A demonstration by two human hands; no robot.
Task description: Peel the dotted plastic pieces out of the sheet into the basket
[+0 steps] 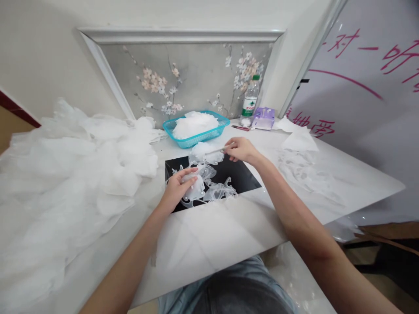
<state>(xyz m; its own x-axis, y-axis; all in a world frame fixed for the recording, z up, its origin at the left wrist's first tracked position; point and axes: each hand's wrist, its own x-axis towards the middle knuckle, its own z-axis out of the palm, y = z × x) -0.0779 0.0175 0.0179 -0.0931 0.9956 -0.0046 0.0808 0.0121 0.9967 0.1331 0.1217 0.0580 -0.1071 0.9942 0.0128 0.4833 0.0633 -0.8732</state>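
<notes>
Left hand (178, 188) is closed around a bunched sheer white tulle piece (195, 186) on a black mat (236, 176), while the right hand (240, 149) pinches a thin silver stick (218, 151), long axis roughly level, tip pointing left at more tulle (203, 152). Teal plastic basket (199, 140) behind is heaped with white fluff (194, 125).

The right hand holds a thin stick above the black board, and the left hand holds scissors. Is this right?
The left hand presses white tulle, not scissors, in the head view; the right hand holds the stick above the black board.
</notes>
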